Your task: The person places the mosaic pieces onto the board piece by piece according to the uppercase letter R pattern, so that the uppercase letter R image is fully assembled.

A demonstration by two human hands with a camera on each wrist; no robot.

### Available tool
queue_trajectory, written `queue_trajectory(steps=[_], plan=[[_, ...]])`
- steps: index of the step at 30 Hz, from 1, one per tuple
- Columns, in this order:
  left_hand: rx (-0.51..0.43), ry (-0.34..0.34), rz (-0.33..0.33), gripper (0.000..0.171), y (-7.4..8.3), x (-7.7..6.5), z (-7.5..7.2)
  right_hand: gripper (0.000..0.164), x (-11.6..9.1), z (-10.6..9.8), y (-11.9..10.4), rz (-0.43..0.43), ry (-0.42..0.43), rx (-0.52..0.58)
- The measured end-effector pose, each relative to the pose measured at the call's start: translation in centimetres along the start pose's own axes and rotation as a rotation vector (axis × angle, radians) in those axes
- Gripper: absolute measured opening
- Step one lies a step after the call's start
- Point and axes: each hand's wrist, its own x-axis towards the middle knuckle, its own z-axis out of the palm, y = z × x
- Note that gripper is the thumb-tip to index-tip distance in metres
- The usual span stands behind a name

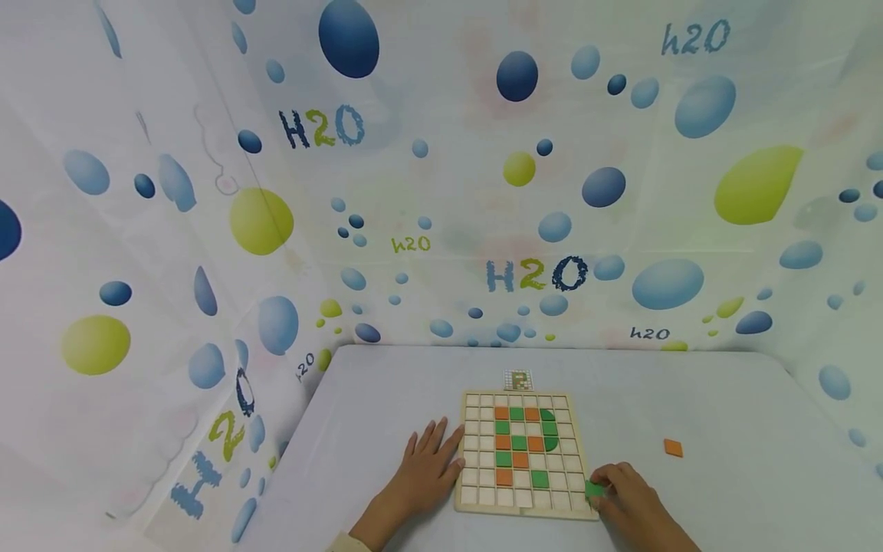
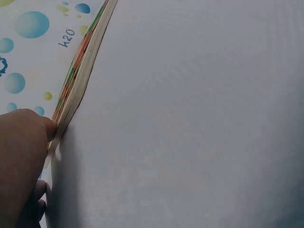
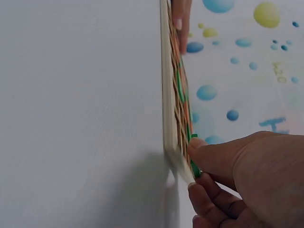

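Observation:
A wooden grid board (image 1: 483,508) lies on the table, with orange and green tiles set in its cells in a letter-like pattern; two rounded green pieces (image 1: 549,429) sit on the pattern's right side. My left hand (image 1: 428,466) rests beside the board with fingers spread, its thumb at the left edge. At the lower right corner, my right hand (image 1: 629,497) pinches a green tile (image 1: 593,491) between thumb and fingers. In the right wrist view, the same green tile (image 3: 195,169) shows under the thumb, close over the board's rim.
A small pattern card (image 1: 518,379) stands or lies just behind the board. One loose orange tile (image 1: 673,447) is on the white table (image 1: 731,406) to the right. Behind rises a white sheet (image 1: 455,192) printed with blue and green drops.

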Motion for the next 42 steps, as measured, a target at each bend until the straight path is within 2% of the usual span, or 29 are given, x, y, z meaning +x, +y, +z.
queue_trajectory(steps=[9, 14, 23, 26, 32, 37, 42], plan=[[0.010, -0.019, -0.010, 0.060, 0.0, 0.1, -0.2, 0.023, 1.9, 1.9, -4.6, -0.090, -0.018, -0.011], [0.023, -0.023, -0.011, 0.060, -0.1, 0.0, 0.0, 0.024, 2.4, 3.7, -6.2, -0.224, -0.030, -0.063], [0.027, -0.016, -0.007, 0.060, -0.1, -0.1, -0.1, 0.021, 2.9, 6.4, -8.1, -0.485, 0.054, -0.130], [0.021, -0.015, -0.007, 0.060, 0.0, -0.1, -0.2, 0.020, 2.8, 6.7, -8.4, -0.536, 0.060, -0.151], [0.021, -0.012, -0.003, 0.060, -0.1, -0.1, -0.1, 0.018, 2.5, 6.5, -8.7, -0.539, 0.010, -0.197], [0.019, -0.012, -0.007, 0.060, 0.1, -0.2, -0.3, 0.017, 2.4, 6.0, -8.7, -0.542, -0.042, -0.193], [0.014, -0.011, -0.004, 0.060, 0.0, 0.0, -0.4, 0.018, 2.3, 5.8, -8.6, -0.563, -0.016, -0.212]])
